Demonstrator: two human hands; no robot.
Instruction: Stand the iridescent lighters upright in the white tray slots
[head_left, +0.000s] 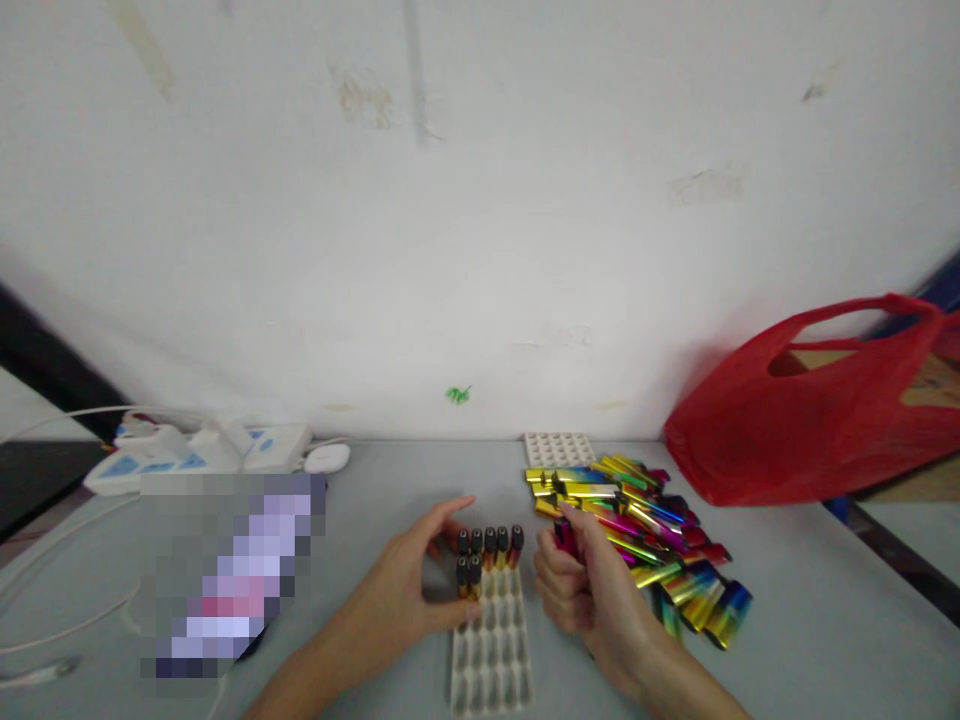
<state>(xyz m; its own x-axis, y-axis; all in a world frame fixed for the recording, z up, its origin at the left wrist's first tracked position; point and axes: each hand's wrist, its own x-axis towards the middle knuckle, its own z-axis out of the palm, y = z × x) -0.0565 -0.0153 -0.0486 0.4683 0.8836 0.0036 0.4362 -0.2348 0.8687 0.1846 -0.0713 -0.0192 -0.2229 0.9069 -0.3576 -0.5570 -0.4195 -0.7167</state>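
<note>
A pale tray [491, 655] with rows of slots lies in front of me. Several dark-topped pieces [490, 541] stand upright in its far rows, two of them in the second row at the left. My left hand [420, 570] is at the tray's left edge, thumb and fingers apart around the left pieces, holding nothing. Right of the tray, my right hand [577, 575] is closed around a dark magenta piece [565, 536], whose lower part is hidden by the fingers. Beyond and beside that hand lies a loose pile of shiny, multicoloured metallic cylinders [637, 510].
A second pale tray [559, 447] sits by the wall behind the pile. A red plastic bag [750, 430] stands at the right. At the left are a white power strip [277, 447] with cables, a white case [328, 458] and a pixelated object [240, 580].
</note>
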